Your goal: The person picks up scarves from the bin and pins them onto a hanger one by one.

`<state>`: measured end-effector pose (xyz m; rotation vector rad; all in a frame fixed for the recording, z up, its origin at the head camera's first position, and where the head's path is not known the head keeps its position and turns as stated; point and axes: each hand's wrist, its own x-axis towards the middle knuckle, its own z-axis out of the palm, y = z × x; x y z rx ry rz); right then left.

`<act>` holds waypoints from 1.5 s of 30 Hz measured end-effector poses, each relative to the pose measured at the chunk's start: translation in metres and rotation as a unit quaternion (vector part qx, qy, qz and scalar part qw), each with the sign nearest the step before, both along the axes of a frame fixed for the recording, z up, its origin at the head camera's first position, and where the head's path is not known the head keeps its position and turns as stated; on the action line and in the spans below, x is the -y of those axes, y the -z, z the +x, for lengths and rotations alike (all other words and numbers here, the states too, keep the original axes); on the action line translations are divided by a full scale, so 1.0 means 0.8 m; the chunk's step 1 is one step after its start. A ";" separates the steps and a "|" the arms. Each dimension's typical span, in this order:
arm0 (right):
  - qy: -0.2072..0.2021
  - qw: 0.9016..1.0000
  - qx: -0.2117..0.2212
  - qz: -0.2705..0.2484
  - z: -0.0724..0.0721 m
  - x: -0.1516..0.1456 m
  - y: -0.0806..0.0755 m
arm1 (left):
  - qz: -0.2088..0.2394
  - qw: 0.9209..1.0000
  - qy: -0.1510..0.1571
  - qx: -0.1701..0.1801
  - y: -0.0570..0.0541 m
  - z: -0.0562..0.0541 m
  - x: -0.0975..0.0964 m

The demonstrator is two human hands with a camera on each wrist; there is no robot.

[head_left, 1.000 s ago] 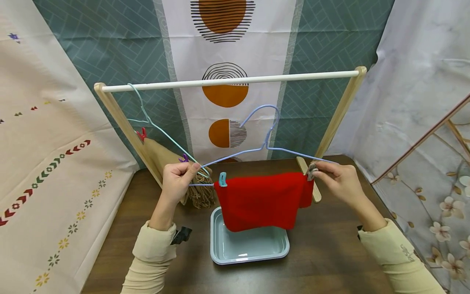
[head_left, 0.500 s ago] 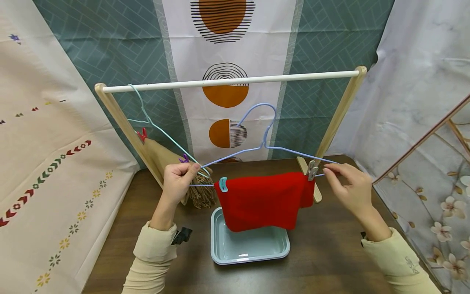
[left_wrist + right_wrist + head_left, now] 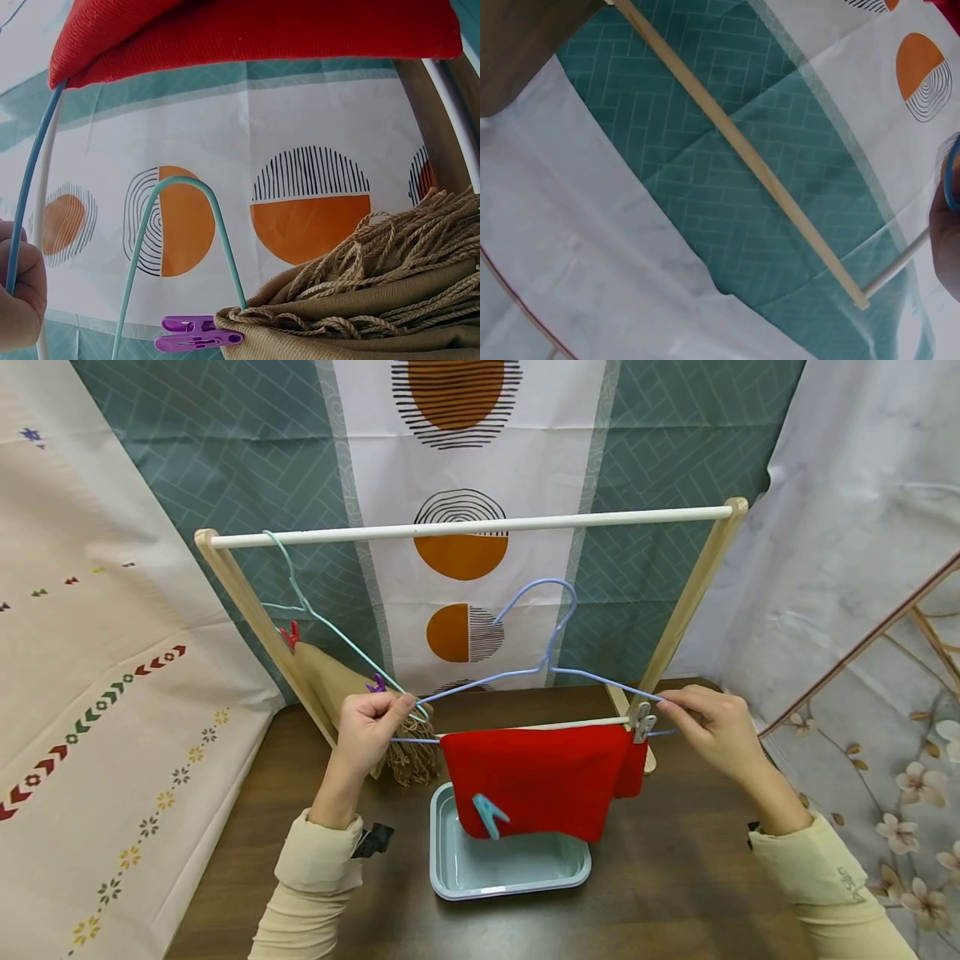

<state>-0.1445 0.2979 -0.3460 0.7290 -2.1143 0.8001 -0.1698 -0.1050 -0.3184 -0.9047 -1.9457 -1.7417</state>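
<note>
My left hand (image 3: pixel 369 727) pinches the left end of a lilac-blue clothes hanger (image 3: pixel 487 679). With thumb and fingers my right hand (image 3: pixel 708 727) pinches the hanger's right shoulder. A red knitted cloth (image 3: pixel 540 768) hangs folded over its lower bar, above a basin. A grey clothespin (image 3: pixel 642 723) clips the cloth's right top corner. A turquoise clothespin (image 3: pixel 490 815) is off the bar, slanted in front of the cloth's lower left; it looks to be in mid-fall. In the left wrist view the cloth (image 3: pixel 262 30) fills the top, and the hand (image 3: pixel 21 289) holds the hanger at the edge.
A wooden rack with a white rod (image 3: pixel 480 529) stands behind. On its left hangs a mint hanger (image 3: pixel 341 635) with a fringed tan cloth (image 3: pixel 322 681), held by red (image 3: pixel 291 633) and purple (image 3: pixel 377 683) clothespins. A light-blue basin (image 3: pixel 510 891) sits on the brown table (image 3: pixel 660 877).
My right hand has left the grey clothespin and now pinches the hanger's shoulder. The turquoise clothespin has come off the cloth's left corner and dropped lower. The hanger has lowered slightly.
</note>
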 end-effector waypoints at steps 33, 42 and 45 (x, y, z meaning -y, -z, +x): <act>0.124 0.975 -0.111 -0.149 0.031 -0.008 -0.020 | -0.079 0.991 -0.063 -0.085 0.032 -0.016 0.013; 0.147 0.967 -0.124 -0.167 0.032 -0.014 -0.025 | -0.085 0.993 -0.048 -0.059 0.020 0.021 0.002; 0.161 0.964 -0.124 -0.170 0.031 -0.016 -0.026 | -0.102 0.993 -0.043 -0.049 0.034 0.026 -0.004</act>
